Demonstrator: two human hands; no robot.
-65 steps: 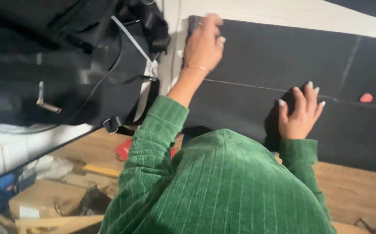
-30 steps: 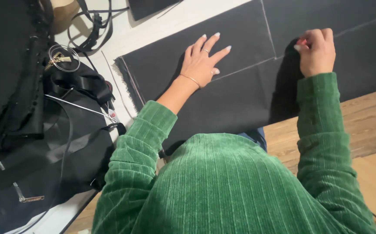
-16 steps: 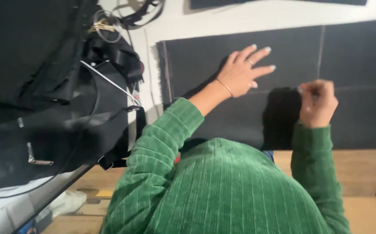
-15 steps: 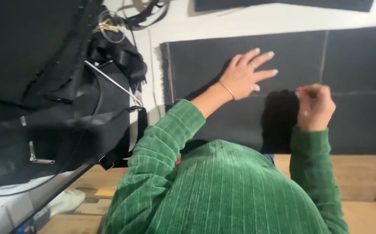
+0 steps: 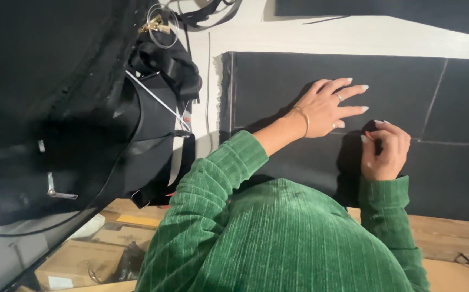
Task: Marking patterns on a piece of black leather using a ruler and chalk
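Two hands are laid on the black cloth (image 5: 278, 86). The left hand (image 5: 329, 108) is spread flat, seemingly steadying it. Beside it, something small is pinched by the right hand (image 5: 384, 151) on the chalk line (image 5: 451, 143).

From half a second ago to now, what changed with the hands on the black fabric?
The right hand, still pinching something small, has moved left, close to the left hand. The left hand stays flat, fingers spread, on the black fabric. The fabric has not shifted.
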